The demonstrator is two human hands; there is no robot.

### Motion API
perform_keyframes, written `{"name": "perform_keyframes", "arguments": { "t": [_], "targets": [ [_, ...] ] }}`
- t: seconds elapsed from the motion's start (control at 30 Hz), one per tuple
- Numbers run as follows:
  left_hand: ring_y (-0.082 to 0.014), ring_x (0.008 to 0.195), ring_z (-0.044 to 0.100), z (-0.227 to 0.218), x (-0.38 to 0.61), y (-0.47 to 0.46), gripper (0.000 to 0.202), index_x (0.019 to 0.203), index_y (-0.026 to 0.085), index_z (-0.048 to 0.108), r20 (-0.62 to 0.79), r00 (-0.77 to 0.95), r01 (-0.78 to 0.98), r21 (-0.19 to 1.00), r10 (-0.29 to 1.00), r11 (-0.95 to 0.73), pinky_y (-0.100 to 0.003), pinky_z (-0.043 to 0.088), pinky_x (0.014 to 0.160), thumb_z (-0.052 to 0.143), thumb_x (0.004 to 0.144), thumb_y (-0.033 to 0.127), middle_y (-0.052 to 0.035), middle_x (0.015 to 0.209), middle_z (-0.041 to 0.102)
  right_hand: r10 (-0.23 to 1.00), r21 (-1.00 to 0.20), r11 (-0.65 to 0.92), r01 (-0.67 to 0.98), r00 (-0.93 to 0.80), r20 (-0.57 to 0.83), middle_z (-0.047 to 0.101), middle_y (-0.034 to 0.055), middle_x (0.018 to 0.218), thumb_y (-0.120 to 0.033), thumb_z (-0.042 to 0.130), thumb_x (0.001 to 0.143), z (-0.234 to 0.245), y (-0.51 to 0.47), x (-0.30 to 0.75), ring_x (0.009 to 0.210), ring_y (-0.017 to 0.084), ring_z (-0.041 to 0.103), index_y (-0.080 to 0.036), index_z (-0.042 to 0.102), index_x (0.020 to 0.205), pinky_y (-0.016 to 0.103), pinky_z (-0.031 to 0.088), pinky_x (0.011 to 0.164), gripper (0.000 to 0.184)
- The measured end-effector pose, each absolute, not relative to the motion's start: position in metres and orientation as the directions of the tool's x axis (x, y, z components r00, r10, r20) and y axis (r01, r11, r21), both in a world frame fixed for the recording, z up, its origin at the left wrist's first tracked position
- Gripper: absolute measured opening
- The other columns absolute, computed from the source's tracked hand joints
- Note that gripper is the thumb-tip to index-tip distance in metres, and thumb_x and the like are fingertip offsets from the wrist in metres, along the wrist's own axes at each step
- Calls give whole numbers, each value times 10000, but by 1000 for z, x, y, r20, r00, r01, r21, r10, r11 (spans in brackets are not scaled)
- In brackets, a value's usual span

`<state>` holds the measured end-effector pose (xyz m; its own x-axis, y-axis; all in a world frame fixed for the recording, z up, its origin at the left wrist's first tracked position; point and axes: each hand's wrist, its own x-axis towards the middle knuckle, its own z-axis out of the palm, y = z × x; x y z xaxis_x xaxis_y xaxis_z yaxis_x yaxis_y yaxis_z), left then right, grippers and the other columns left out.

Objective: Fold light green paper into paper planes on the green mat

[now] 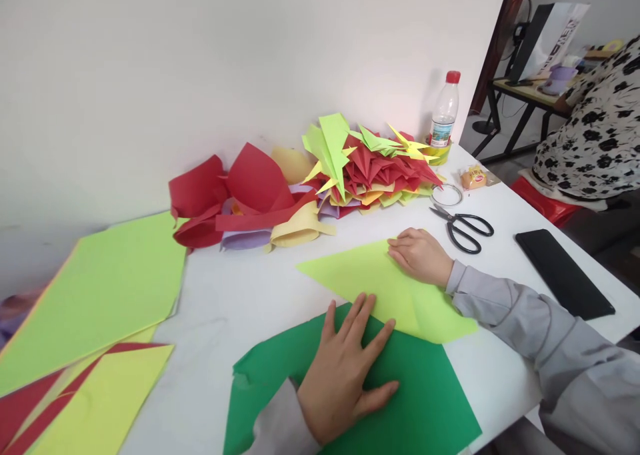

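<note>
My left hand [345,368] lies flat with its fingers spread on a dark green sheet of paper [425,388]. Its fingertips reach the near edge of a yellow-green sheet of paper [350,268], which looks folded and overlaps the green one. At that sheet's far edge, my right hand [420,254] is closed, with fingers curled down onto the paper; the fingertips are partly hidden. Just beyond the right hand are black-handled scissors [463,230], blades pointing away to the left.
Folded red, green and yellow paper pieces [370,165] and curled paper shapes [260,182] lie along the wall. Paper sheets [110,275] are stacked at left. A plastic bottle [445,112], tape ring [447,194], snack packet [473,176] and black phone-like slab [563,272] stand right. Another person [595,122] sits beyond.
</note>
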<state>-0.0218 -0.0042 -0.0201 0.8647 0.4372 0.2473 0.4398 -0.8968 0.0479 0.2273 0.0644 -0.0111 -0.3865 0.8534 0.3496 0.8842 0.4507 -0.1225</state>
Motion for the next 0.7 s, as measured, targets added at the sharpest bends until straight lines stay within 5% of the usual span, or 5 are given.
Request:
{"name": "perform_keyframes", "arguments": {
  "t": [0.3,0.53,0.7],
  "targets": [
    [-468,1358,296,-17,-16,-10,724,1401,288,423,216,879,429,34,425,-903,-715,236,990,513,788,662,-238,1451,386,861,-120,444,888,-386,332,727,50,1097,-278,439,980,-8,64,226,961,236,600,-162,750,926,377,434,763,336],
    [-420,1384,283,-15,-12,-13,677,1376,139,437,209,911,355,45,356,-934,-630,291,1029,549,824,515,-276,1450,384,855,-124,451,884,-388,344,730,63,1085,-277,446,977,-10,64,227,946,229,598,-160,752,913,373,430,758,333],
    [-436,1363,315,-16,-11,-14,764,1408,213,412,193,905,380,30,378,-925,-637,314,999,484,805,677,-269,1423,415,854,-129,451,883,-385,348,730,53,1086,-276,454,975,-11,64,226,949,231,596,-158,751,912,373,421,757,325]
  ]
}}
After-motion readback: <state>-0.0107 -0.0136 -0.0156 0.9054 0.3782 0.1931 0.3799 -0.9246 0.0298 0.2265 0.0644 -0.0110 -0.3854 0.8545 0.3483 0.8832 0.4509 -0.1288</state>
